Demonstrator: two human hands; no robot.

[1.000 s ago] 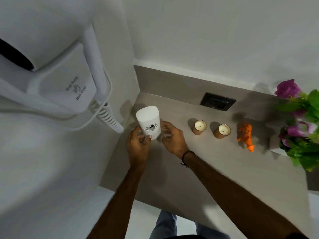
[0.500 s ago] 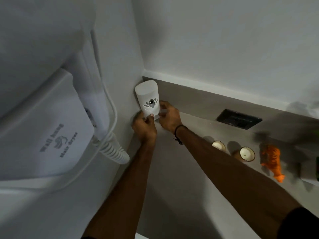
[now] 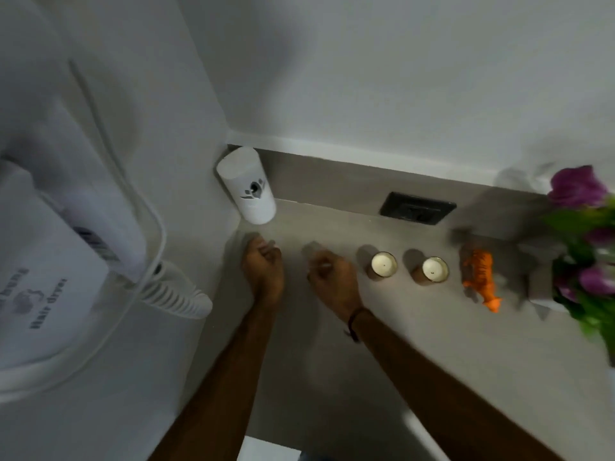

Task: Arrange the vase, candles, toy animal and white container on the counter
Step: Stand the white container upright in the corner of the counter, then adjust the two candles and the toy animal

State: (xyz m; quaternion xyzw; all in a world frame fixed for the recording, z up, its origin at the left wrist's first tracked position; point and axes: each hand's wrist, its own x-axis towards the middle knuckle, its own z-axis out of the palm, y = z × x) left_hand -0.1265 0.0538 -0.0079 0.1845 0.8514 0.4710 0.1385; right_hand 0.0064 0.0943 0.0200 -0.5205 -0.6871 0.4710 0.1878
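The white container (image 3: pixel 247 184), a cylinder with a dark emblem, stands in the far left corner of the grey counter (image 3: pixel 366 344) against the wall. Both hands hover just in front of it, apart from it. My left hand (image 3: pixel 263 267) is loosely curled and holds nothing. My right hand (image 3: pixel 332 277) is also curled and empty, blurred. Two candles (image 3: pixel 383 265) (image 3: pixel 432 269) in brown holders stand to the right, then the orange toy animal (image 3: pixel 481 277). The vase of purple flowers (image 3: pixel 585 247) sits at the far right edge, partly cut off.
A white wall-hung hair dryer (image 3: pixel 76 261) with a coiled cord (image 3: pixel 176 294) juts out on the left wall. A black socket plate (image 3: pixel 417 207) is set in the backsplash behind the candles.
Both hands carried the white container back into the corner, let go of it and drew back toward me. The camera view shifted too.
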